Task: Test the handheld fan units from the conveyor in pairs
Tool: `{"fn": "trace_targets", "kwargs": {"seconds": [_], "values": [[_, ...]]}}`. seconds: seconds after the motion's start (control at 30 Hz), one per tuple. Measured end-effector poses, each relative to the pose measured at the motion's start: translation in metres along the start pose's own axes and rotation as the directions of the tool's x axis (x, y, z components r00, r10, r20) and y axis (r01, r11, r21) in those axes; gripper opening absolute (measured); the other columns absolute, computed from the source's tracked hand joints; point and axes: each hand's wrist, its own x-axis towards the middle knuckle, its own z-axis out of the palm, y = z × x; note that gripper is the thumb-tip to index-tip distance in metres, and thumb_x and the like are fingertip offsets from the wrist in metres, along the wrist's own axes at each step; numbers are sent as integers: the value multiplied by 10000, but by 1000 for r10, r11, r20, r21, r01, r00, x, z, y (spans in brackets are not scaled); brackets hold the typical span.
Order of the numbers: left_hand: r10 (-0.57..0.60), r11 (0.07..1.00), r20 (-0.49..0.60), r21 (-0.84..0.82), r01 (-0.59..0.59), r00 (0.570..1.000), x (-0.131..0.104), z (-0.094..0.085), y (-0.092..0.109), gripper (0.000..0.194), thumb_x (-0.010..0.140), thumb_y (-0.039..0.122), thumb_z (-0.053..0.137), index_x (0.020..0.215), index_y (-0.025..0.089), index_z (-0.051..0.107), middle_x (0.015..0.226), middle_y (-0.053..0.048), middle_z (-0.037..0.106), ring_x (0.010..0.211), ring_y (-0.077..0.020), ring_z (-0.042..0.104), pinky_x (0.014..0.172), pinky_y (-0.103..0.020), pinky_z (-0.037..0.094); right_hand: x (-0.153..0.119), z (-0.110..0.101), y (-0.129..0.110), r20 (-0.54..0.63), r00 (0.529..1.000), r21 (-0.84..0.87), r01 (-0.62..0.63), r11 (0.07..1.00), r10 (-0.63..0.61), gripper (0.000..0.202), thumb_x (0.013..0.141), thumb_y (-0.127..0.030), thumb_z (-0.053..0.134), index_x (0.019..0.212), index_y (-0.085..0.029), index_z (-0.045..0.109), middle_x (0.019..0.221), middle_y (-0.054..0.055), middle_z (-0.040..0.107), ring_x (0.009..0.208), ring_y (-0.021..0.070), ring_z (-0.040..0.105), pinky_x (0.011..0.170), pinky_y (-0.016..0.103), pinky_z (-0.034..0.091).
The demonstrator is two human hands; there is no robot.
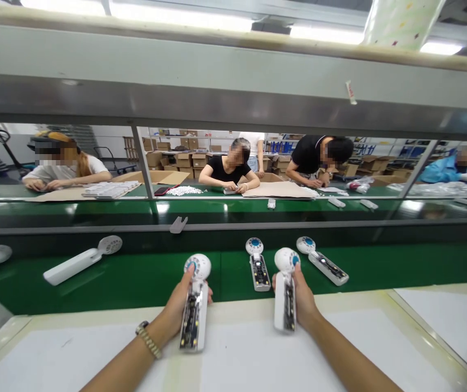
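Note:
My left hand (177, 304) grips a white handheld device (201, 318) with a round head and an open body that shows a dark circuit board. Its thumb rests on the blue centre of the head. A second device (280, 307) of the same kind is in my right hand (304, 305), board side partly turned away, thumb at its blue part. Both devices are held head-up over the near edge of the white worktop. Between my hands, another open device (260, 272) lies on the green belt, and one more (328, 268) lies just right of it.
The green conveyor belt (135, 283) runs across in front of the white worktop (237, 365). A closed-looking white device (72, 265) and a small white plastic piece (179, 224) lie to the left. Several people work at the far side, under a low overhead beam (217, 71).

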Motion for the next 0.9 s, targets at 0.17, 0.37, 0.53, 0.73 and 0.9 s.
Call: {"fn": "trace_targets", "kwargs": {"seconds": [0.17, 0.37, 0.53, 0.73, 0.9], "values": [[468, 785, -174, 532, -318, 866, 28, -38, 5, 490, 644, 488, 625, 1003, 175, 509, 914, -56, 607, 864, -236, 585, 806, -364, 446, 25, -24, 2, -100, 963, -375, 198, 905, -252, 670, 602, -394, 716, 1185, -232, 428, 1218, 67, 503, 1128, 263, 454, 969, 394, 331], [746, 382, -103, 875, -296, 658, 24, -38, -4, 588, 767, 407, 459, 1232, 82, 305, 1294, -207, 312, 1240, -337, 280, 1013, -497, 258, 25, -30, 2, 6, 809, -843, 321, 432, -588, 384, 818, -317, 400, 1174, -185, 453, 1194, 122, 519, 1114, 248, 469, 955, 418, 357], [768, 223, 168, 834, -504, 618, 2, -13, -7, 308, 800, 257, 423, 1101, 199, 450, 1294, -118, 369, 1215, -265, 350, 1028, -431, 270, 32, -64, -17, -193, 695, -937, 79, 340, -693, 412, 800, -249, 329, 1175, -99, 411, 1257, 211, 418, 1203, 322, 336, 974, 500, 254], [651, 359, 270, 715, -600, 710, -7, -8, -8, 177, 785, 267, 473, 932, 228, 563, 1090, -85, 541, 1038, -243, 497, 947, -346, 332, 37, -82, -21, -297, 837, -935, -156, 319, -460, 431, 763, -506, 391, 805, -127, 594, 776, 205, 617, 760, 360, 568, 647, 457, 403], [456, 432, 339, 724, -538, 823, -5, -5, -7, 210, 779, 380, 488, 900, 242, 589, 946, -64, 598, 866, -234, 535, 814, -316, 373, 30, -64, -15, -256, 893, -922, -112, 370, -369, 368, 643, -570, 551, 676, -204, 565, 651, 101, 611, 672, 303, 580, 589, 364, 381]]}}
